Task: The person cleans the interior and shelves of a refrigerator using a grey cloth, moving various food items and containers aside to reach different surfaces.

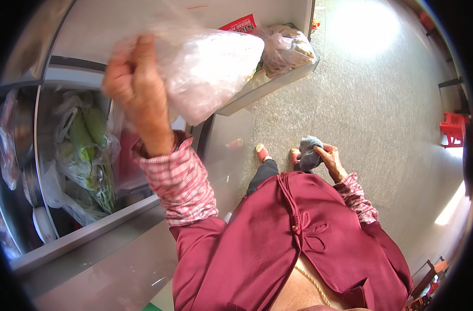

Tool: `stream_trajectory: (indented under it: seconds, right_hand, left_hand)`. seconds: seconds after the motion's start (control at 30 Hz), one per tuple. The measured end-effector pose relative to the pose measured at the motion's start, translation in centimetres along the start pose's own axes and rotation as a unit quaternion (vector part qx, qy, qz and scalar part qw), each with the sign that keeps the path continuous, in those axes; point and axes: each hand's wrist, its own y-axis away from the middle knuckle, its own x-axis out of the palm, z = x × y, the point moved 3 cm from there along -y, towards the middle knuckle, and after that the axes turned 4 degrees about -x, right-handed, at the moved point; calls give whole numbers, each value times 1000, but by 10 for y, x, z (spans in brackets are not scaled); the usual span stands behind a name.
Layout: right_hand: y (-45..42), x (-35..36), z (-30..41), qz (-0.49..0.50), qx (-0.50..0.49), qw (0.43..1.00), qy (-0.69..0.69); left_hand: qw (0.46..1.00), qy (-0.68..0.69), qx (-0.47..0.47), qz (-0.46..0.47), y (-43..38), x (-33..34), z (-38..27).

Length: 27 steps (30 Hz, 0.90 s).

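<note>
My left hand (141, 91) is raised at the upper left, its fingers closed on a clear plastic bag (213, 66). Glare and blur hide most of what the bag holds; it looks whitish. The bag hangs over a refrigerator door shelf (256, 92), where a second tied plastic bag (286, 52) with brownish contents sits beside a red seed packet (236, 24). Lower down, in front of my body, my right hand (333, 158) grips a bunched grey cloth (310, 153).
Left of me, the open refrigerator holds green gourd-like vegetables (87, 128) in plastic and a white bowl-like dish (44, 225). Its shelf edge (89, 229) runs along my left side. A red plastic stool (453, 129) stands far right on the speckled floor (376, 112).
</note>
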Motion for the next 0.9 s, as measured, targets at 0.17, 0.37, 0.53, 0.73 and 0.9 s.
stream_trajectory:
  seconds: [0.17,0.37,0.53,0.73,0.9]
  right_hand:
    - [2,4,3,15,12,1000,14]
    - [3,3,-5,15,27,995,90]
    - [0,12,-2,21,42,995,92]
    - [-9,25,7,37,43,990,131]
    - [-8,30,12,37,70,992,98]
  left_hand:
    - [996,11,-29,-85,23,-52,-17]
    - [980,-64,-139,-131,93,-131,20]
    - [957,-82,-231,-154,134,-182,67]
    - [945,-105,-259,-172,147,-215,106]
    - [930,-261,-165,-199,158,-241,154]
